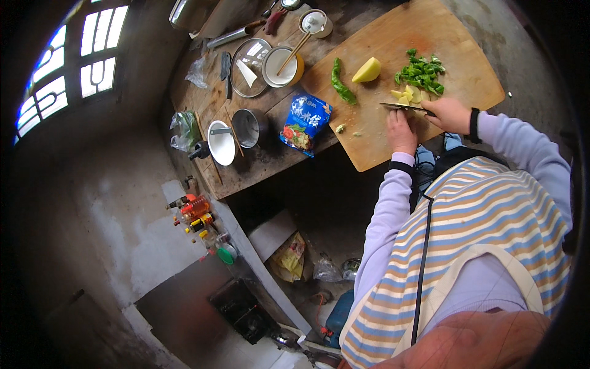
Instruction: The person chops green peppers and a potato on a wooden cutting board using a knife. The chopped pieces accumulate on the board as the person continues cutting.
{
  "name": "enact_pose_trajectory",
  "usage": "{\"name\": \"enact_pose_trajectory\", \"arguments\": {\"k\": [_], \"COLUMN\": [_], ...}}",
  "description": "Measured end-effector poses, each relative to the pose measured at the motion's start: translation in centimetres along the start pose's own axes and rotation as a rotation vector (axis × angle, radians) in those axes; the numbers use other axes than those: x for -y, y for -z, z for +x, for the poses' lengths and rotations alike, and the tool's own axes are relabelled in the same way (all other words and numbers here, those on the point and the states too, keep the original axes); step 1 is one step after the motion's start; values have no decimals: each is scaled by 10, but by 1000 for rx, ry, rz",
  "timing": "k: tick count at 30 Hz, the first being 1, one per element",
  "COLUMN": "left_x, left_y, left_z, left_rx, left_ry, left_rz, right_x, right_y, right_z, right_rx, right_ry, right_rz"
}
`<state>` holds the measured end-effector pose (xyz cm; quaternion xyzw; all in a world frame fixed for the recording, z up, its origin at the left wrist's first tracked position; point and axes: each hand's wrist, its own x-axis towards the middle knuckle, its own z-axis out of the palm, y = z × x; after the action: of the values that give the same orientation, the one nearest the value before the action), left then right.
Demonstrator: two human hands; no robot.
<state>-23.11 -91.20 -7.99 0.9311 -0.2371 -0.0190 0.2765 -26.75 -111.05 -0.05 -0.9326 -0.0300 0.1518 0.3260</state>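
Note:
In my right hand [448, 116] is the handle of a kitchen knife [405, 106], its blade lying across the board just past my left fingertips. My left hand [400, 131] presses down against the near side of the blade, its fingers bent over a potato piece that they mostly hide. Pale yellow potato slices [415, 93] lie just beyond the blade. Behind them is a heap of chopped green pepper [421, 73]. A peeled potato chunk [367, 70] and a whole green chili pepper [341, 83] rest farther left on the wooden cutting board [373, 133].
Left of the board are a blue food packet [304, 123], a metal pot [249, 128], a white bowl [221, 144], a mug with chopsticks [281, 68], a glass lid [249, 83] and a lidded jar [315, 24]. Bottles [196, 208] stand on a ledge near a gas stove [244, 309].

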Motion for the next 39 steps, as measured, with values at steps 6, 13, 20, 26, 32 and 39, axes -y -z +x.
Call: {"name": "enact_pose_trajectory", "arguments": {"k": [6,13,20,26,32,39], "left_x": [0,8,8,2,8,7], "left_y": [1,-11,-5,0,-6,-5], "left_z": [-2,-5,-3,-2,-4,0], "left_rx": [84,15,96,77,124,101], "left_ry": [58,11,71,37,73,56], "left_rz": [-75,-40,-195,-104,-172,-216], "right_x": [-11,-3,-9,-1,-9,-13], "right_y": [3,-10,-7,-7,-13,-11], "right_z": [0,2,0,5,1,8], "right_rx": [-69,7,-52,-63,-86,-83], "right_ry": [109,-66,23,11,11,33], "right_rz": [96,38,88,118,155,190]}}
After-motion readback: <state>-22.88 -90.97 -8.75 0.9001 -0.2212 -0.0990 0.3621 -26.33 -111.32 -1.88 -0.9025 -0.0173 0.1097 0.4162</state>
